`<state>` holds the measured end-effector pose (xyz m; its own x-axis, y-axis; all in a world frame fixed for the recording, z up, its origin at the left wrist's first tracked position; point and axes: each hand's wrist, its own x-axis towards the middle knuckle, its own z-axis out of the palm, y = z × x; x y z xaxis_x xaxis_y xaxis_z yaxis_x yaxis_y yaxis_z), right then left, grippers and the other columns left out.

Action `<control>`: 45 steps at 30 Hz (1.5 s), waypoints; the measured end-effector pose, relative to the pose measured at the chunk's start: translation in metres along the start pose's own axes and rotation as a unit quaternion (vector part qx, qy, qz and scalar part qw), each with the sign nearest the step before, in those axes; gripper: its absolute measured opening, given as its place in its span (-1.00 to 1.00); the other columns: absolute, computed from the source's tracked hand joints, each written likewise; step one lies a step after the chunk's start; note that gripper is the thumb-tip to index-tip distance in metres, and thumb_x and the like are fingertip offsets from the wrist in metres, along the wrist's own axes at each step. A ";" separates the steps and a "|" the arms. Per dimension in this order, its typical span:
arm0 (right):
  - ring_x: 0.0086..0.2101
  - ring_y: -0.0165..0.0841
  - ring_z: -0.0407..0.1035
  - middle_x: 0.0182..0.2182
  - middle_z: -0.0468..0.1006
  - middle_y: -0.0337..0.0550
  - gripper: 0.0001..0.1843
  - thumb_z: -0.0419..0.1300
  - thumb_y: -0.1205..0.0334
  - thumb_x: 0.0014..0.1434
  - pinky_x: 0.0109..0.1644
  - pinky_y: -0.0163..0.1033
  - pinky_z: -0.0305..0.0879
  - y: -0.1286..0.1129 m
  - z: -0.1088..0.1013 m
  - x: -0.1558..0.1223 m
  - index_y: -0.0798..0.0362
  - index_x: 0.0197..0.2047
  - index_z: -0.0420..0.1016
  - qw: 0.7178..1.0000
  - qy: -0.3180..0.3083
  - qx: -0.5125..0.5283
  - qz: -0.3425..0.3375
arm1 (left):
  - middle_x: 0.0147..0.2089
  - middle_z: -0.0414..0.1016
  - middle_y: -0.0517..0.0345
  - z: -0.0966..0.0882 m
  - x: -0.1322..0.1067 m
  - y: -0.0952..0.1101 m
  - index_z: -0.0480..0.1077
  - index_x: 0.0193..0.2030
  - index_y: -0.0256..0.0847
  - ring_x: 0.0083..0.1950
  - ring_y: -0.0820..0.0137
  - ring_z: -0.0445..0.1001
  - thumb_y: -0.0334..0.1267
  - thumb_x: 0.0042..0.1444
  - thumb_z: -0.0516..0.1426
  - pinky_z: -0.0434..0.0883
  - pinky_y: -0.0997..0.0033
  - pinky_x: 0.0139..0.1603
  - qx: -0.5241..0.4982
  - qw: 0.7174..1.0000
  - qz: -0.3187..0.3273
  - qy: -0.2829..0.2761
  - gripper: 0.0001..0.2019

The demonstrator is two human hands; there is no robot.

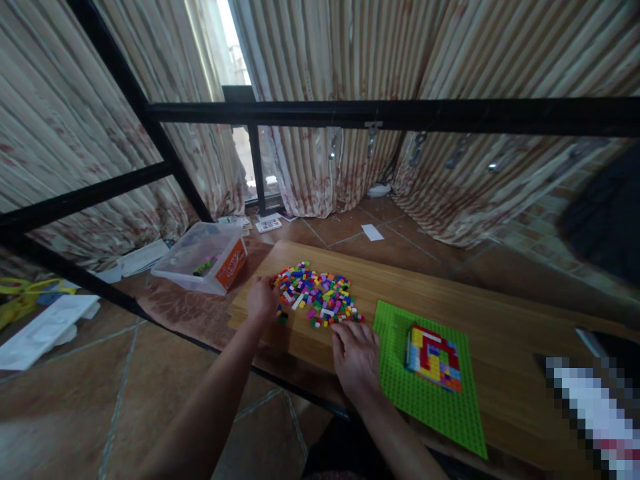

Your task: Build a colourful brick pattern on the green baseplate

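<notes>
A loose pile of small colourful building bricks (320, 293) lies on the wooden tabletop (420, 287). My left hand (263, 299) is at the pile's left edge, with its fingertips among the bricks. Its fingers are mostly hidden, so I cannot see whether they hold a brick. Palm down, my right hand (356, 353) rests at the pile's near right side, fingers stretched out and apart. Right of that hand sits a green baseplate (440, 413). On the baseplate stands a low block of joined bricks (434, 358) in red, yellow, blue and orange.
A clear plastic box (197, 250) with an orange label stands on the floor beyond the table's left end. Black metal bars (320, 112) cross ahead, in front of curtains (340, 53). A white tray-like piece (45, 330) lies at far left. Dark objects occupy the table's right end.
</notes>
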<state>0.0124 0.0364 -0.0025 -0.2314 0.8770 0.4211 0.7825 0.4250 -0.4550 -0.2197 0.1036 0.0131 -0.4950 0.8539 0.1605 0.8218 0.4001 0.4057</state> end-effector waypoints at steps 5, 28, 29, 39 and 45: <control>-0.14 -0.27 0.28 -0.18 0.54 -0.16 -0.80 0.08 0.32 0.22 0.00 -0.15 0.05 -0.002 -0.010 -0.001 -0.02 -0.16 0.51 1.000 0.001 0.026 0.017 | -0.12 0.48 -0.10 0.003 -0.014 -0.001 0.45 -0.18 -0.24 -0.13 0.21 0.47 -0.25 0.16 -0.01 0.38 0.31 -0.16 0.023 0.997 0.072 0.011 -0.76; -0.34 -0.36 0.41 -0.37 0.56 -0.20 -0.71 0.14 0.00 0.16 -0.24 -0.29 0.33 -0.010 -0.051 -0.005 0.03 -0.27 0.55 0.841 0.054 0.481 0.242 | -0.29 0.56 0.08 -0.010 -0.162 0.114 0.46 -0.19 -0.19 -0.27 0.33 0.52 -0.01 -0.03 0.19 0.47 0.35 -0.25 -0.585 0.770 -0.052 -0.248 -0.66; -0.32 -0.35 0.42 -0.35 0.57 -0.19 -0.71 0.15 0.01 0.16 -0.22 -0.28 0.34 0.001 -0.059 -0.009 0.02 -0.23 0.55 0.844 0.072 0.471 0.245 | -0.27 0.57 0.07 -0.007 -0.164 0.120 0.45 -0.18 -0.19 -0.28 0.32 0.53 -0.01 -0.03 0.19 0.47 0.36 -0.29 -0.573 0.775 -0.040 -0.265 -0.65; -0.33 -0.30 0.41 -0.30 0.56 -0.09 -0.75 0.08 0.22 0.16 -0.23 -0.23 0.28 0.157 -0.151 -0.010 0.08 -0.16 0.53 0.981 0.019 0.041 0.187 | -0.23 0.57 0.12 0.033 -0.141 0.171 0.46 -0.23 -0.16 -0.18 0.35 0.52 -0.19 0.10 0.09 0.45 0.35 -0.11 -0.440 0.852 0.167 -0.229 -0.82; -0.25 -0.34 0.42 -0.26 0.56 -0.11 -0.70 0.03 0.43 0.13 -0.14 -0.29 0.26 0.172 -0.140 0.007 0.07 -0.15 0.52 0.987 -0.134 -0.010 0.094 | -0.13 0.58 0.12 0.059 -0.123 0.218 0.49 -0.16 -0.16 -0.10 0.34 0.51 -0.24 0.14 0.04 0.43 0.35 -0.06 -0.341 0.864 0.252 -0.272 -0.77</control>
<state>0.2263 0.0840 0.0317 -0.2238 0.9686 0.1081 0.8364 0.2478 -0.4889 0.0366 0.1052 0.0288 0.2358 0.9667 0.0997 0.4456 -0.1987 0.8729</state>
